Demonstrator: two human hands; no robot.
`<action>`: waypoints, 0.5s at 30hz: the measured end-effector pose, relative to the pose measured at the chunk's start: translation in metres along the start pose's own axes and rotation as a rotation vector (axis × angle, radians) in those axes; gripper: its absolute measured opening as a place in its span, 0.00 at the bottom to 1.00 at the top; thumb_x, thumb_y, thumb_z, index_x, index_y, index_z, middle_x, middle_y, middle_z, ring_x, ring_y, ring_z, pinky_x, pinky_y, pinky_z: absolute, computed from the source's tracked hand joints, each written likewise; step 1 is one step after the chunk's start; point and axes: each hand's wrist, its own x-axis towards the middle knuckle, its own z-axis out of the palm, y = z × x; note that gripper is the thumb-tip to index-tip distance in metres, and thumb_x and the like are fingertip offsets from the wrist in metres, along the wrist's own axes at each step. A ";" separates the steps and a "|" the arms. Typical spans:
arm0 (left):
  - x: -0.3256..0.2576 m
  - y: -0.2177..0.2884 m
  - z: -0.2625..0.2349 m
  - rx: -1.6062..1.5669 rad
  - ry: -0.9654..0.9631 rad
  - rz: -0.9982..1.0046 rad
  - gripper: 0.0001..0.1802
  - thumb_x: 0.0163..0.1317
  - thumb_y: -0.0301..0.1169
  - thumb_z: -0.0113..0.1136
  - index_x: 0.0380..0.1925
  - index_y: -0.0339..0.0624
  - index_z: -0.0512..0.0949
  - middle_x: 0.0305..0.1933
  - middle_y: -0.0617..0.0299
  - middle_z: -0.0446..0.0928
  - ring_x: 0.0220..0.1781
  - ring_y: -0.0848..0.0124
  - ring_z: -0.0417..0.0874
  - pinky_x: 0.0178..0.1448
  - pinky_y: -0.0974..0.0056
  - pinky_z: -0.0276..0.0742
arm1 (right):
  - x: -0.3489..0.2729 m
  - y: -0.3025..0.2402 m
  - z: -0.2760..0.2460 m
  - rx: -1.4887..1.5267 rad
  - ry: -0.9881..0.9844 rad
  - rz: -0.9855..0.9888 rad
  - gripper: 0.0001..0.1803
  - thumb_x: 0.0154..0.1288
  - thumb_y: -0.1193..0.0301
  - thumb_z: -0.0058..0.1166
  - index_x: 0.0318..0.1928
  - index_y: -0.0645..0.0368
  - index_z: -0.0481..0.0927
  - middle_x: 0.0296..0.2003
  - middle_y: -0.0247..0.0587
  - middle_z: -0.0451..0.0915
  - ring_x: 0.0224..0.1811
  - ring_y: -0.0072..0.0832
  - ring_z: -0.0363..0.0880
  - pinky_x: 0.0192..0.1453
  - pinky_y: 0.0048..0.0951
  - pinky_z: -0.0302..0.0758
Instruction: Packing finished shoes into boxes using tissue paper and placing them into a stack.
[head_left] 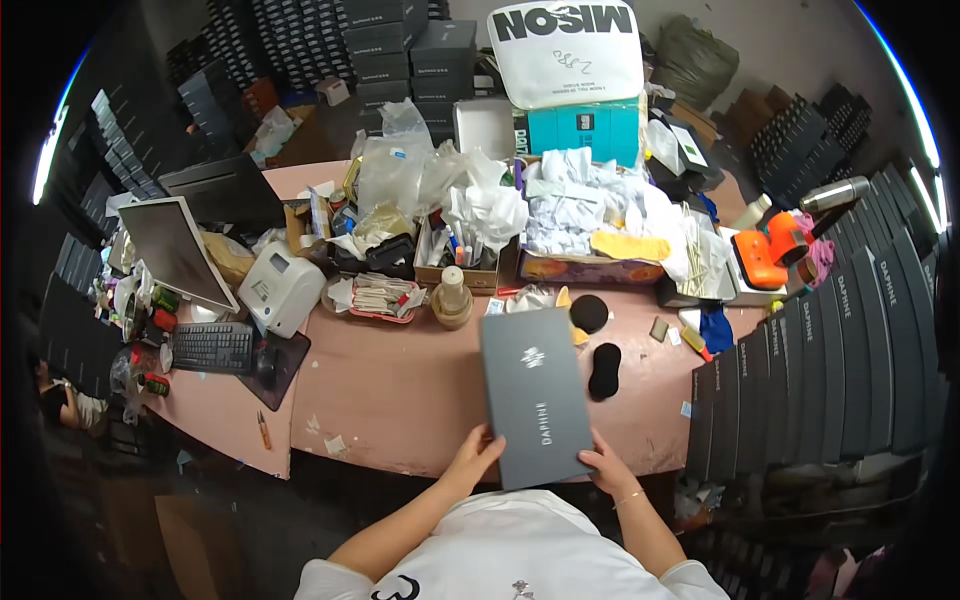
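Observation:
A dark grey lidded shoebox (538,395) with pale lettering is held between both hands at the table's near edge. My left hand (474,458) grips its lower left side, the thumb on top. My right hand (606,464) grips its lower right side, thumb likewise over the lid. The undersides of the fingers are hidden by the box. To its right lie a black shoe-brush-like oblong pad (605,371) and a round black pad (589,314). Beyond the box's far end is some crumpled white paper (530,299).
Stacked grey shoeboxes (820,360) wall the right side. At the left stand a monitor (178,250), a keyboard (212,347), a white label printer (282,288) and a small orange-handled knife (264,430). Across the back, a carton (590,266) overflows with white paper, near an orange tape dispenser (762,258).

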 end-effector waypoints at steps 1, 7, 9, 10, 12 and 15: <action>0.018 -0.032 -0.020 -0.087 0.168 -0.241 0.29 0.66 0.45 0.58 0.57 0.33 0.69 0.56 0.54 0.73 0.57 0.66 0.72 0.61 0.61 0.65 | 0.012 0.022 0.011 -0.084 0.032 0.039 0.38 0.55 0.60 0.65 0.63 0.64 0.67 0.55 0.44 0.73 0.58 0.31 0.70 0.61 0.32 0.67; 0.013 -0.032 -0.049 -0.371 0.042 -0.377 0.21 0.63 0.44 0.61 0.45 0.38 0.75 0.48 0.60 0.75 0.50 0.70 0.73 0.55 0.59 0.67 | 0.044 0.039 0.028 -0.385 0.271 0.187 0.27 0.59 0.56 0.64 0.44 0.71 0.78 0.35 0.41 0.80 0.35 0.25 0.77 0.39 0.28 0.75; 0.008 -0.043 -0.059 -0.333 0.052 -0.354 0.25 0.63 0.47 0.61 0.50 0.40 0.72 0.57 0.58 0.69 0.56 0.66 0.69 0.59 0.56 0.67 | 0.038 0.010 0.033 -0.423 0.167 0.218 0.26 0.60 0.56 0.63 0.42 0.71 0.78 0.34 0.39 0.79 0.34 0.23 0.76 0.38 0.25 0.74; -0.002 -0.027 -0.054 -0.329 0.019 -0.352 0.27 0.63 0.48 0.61 0.52 0.40 0.71 0.59 0.58 0.67 0.58 0.65 0.68 0.60 0.55 0.66 | 0.032 -0.008 0.042 -0.292 0.161 0.217 0.26 0.60 0.55 0.63 0.40 0.70 0.77 0.31 0.37 0.78 0.32 0.22 0.75 0.36 0.25 0.73; -0.017 0.005 -0.040 -0.367 0.016 -0.346 0.29 0.64 0.51 0.58 0.56 0.41 0.70 0.60 0.57 0.68 0.62 0.65 0.68 0.62 0.54 0.67 | 0.018 -0.022 0.062 -0.223 0.173 0.114 0.25 0.61 0.55 0.62 0.39 0.69 0.76 0.30 0.36 0.77 0.31 0.21 0.74 0.36 0.25 0.72; -0.023 0.016 -0.051 -0.527 0.098 -0.290 0.30 0.66 0.52 0.54 0.58 0.40 0.69 0.56 0.55 0.73 0.59 0.63 0.73 0.63 0.57 0.68 | 0.001 -0.025 0.110 -0.255 0.236 -0.054 0.25 0.63 0.58 0.61 0.47 0.68 0.72 0.39 0.40 0.76 0.38 0.22 0.73 0.42 0.25 0.72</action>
